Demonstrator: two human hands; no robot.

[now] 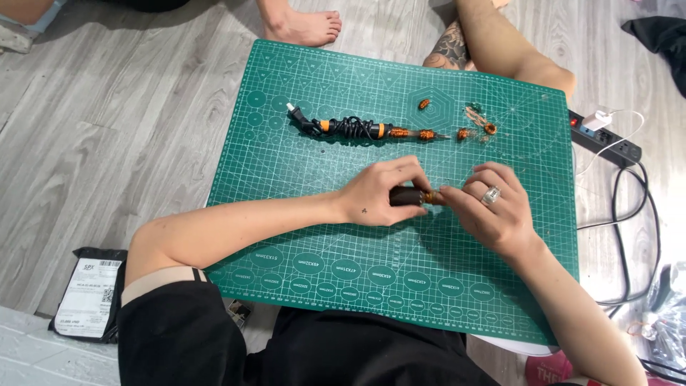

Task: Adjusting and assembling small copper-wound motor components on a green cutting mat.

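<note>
Pinching a short dark cylindrical handle with a copper-orange wire coil at its tip (413, 196) between both my hands, low over the green gridded cutting mat (300, 179).

My left hand (377, 193) wraps its fingers closed around the dark body to steady it, while my right hand (486, 209), a silver ring on one finger, presses its fingertips together on the coiled end so I can work it. Farther up the mat lie a long black-and-orange tool wound with black cord (350, 129) and small loose copper coils (480, 129), kept within reach but apart. No container shows; a black power strip (607, 139) sits on the grey wooden floor (107, 143).
</note>
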